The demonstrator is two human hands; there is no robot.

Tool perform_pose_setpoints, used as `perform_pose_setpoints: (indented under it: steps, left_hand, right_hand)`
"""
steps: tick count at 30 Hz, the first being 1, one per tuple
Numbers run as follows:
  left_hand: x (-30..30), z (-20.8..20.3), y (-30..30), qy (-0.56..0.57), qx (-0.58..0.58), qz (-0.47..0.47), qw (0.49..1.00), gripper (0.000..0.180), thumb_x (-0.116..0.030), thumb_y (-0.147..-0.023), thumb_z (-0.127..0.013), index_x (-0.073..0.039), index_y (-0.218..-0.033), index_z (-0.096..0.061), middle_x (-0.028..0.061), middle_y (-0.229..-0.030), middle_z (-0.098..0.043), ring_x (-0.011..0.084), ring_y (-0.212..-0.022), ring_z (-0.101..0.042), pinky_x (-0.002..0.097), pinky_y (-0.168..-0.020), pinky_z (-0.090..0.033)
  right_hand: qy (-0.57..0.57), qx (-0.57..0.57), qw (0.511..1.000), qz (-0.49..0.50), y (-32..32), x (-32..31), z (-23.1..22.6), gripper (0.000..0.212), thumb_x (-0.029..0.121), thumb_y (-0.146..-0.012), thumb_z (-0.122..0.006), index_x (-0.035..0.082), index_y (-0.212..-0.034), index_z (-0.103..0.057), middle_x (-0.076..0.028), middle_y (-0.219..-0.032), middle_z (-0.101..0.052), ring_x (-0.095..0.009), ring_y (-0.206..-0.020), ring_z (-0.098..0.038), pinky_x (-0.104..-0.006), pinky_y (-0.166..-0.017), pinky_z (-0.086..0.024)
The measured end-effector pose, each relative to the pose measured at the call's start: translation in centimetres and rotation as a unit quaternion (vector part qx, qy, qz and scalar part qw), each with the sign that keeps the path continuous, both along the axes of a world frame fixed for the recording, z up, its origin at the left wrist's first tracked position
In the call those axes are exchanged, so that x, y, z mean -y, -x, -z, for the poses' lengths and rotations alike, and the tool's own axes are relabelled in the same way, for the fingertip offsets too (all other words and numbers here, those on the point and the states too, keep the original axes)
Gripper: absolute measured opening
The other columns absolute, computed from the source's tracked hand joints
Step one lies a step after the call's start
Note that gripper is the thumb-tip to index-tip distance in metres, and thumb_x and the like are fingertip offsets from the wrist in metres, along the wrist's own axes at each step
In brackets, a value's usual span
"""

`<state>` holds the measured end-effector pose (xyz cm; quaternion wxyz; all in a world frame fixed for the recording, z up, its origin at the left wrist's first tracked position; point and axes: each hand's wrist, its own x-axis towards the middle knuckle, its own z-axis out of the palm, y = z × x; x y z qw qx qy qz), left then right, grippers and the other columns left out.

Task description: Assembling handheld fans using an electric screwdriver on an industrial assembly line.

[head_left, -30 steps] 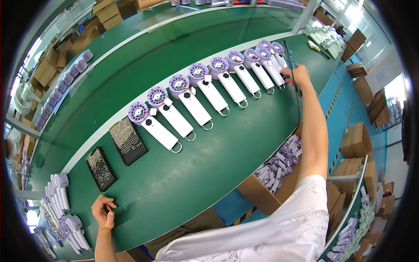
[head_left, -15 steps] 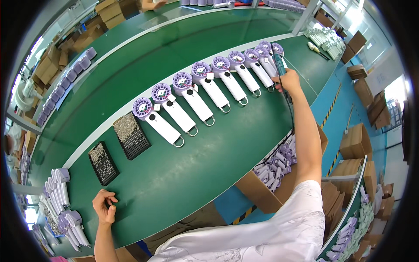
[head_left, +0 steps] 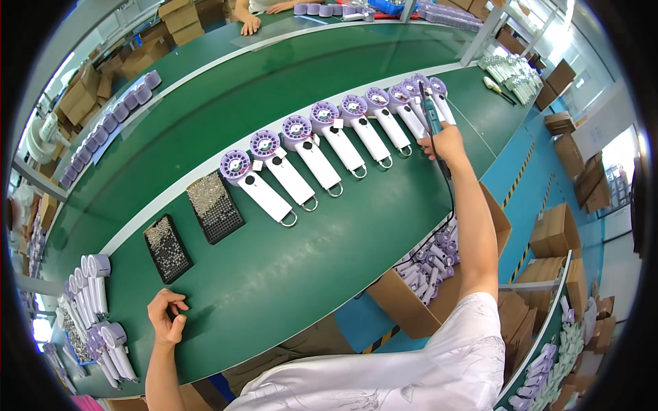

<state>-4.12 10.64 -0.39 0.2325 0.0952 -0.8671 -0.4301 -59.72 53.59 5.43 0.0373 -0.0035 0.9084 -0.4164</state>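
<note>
My right hand grips a teal electric screwdriver with a black cord, over the far right end of a slanted row of handheld fans. The fans have purple round heads and white handles; the nearest fan lies at the row's left end. Where the screwdriver's tip meets the crowded fans there is too small to make out. My left hand rests at the table's near left, fingers loosely curled, thumb apart and nothing visible in it. Beyond it lie two black trays of small metal screws, a smaller tray and a larger tray.
More purple-and-white fans are stacked at the left edge of the green table. A cardboard box of fan parts stands below the near right edge. Across the table are another person's hands. Pale green pieces lie far right.
The whole view has shifted slightly. My right hand and the screwdriver have moved a little left and nearer along the fans. More of the other person's hands now shows; my left hand stays put.
</note>
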Motion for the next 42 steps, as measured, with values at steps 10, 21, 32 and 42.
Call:
perform_pose_setpoints:
  steps: [10, 21, 32, 42]
  left_hand:
    - [0.0, -0.2, -1.0, 0.004, -0.007, -0.002, 1.0, 0.035, -0.034, -0.079, -0.073, -0.001, -0.091, -0.068, 0.0035, -0.071, -0.061, 0.0134, -0.061, -0.05, 0.0262, -0.053, -0.037]
    - [-0.6, -0.2, -1.0, 0.028, -0.057, 0.0, 0.998, 0.019, -0.015, -0.08, -0.081, -0.004, -0.088, -0.068, 0.0035, -0.07, -0.062, 0.0145, -0.061, -0.057, 0.0277, -0.051, -0.044]
    - [0.1, -4.7, -15.0, 0.354, -0.073, -0.452, 0.816, 0.016, -0.007, -0.075, -0.078, -0.003, -0.087, -0.067, 0.0128, -0.083, -0.066, 0.0336, -0.075, -0.064, 0.04, -0.068, -0.052]
    - [3.7, -3.9, -24.6, 0.347, 0.288, -0.453, 0.769, 0.041, -0.026, -0.071, -0.085, 0.002, -0.097, -0.069, 0.0155, -0.097, -0.064, 0.0324, -0.095, -0.06, 0.0405, -0.082, -0.054]
  right_hand:
    - [0.024, -0.018, 0.999, -0.039, 2.3, 2.3, 1.9, 0.036, 0.004, -0.073, -0.084, -0.007, -0.101, -0.064, -0.015, -0.072, -0.07, -0.021, -0.054, -0.067, -0.0337, -0.044, -0.053]
    - [0.084, -0.338, 0.93, -0.119, -9.2, -1.1, -2.4, 0.038, 0.022, -0.099, -0.068, 0.002, -0.131, -0.063, -0.002, -0.072, -0.058, -0.006, -0.054, -0.05, -0.0232, -0.048, -0.043]
    - [0.473, -0.399, 0.691, -0.374, -26.3, 4.1, -6.7, 0.047, 0.045, -0.104, -0.051, -0.001, -0.102, -0.054, -0.012, -0.082, -0.052, -0.024, -0.064, -0.054, -0.0351, -0.058, -0.046]
    - [0.618, -0.128, 0.541, -0.556, -36.7, 20.8, -7.4, 0.051, 0.05, -0.105, -0.047, 0.003, -0.122, -0.056, -0.008, -0.081, -0.055, -0.02, -0.059, -0.055, -0.0312, -0.047, -0.045]
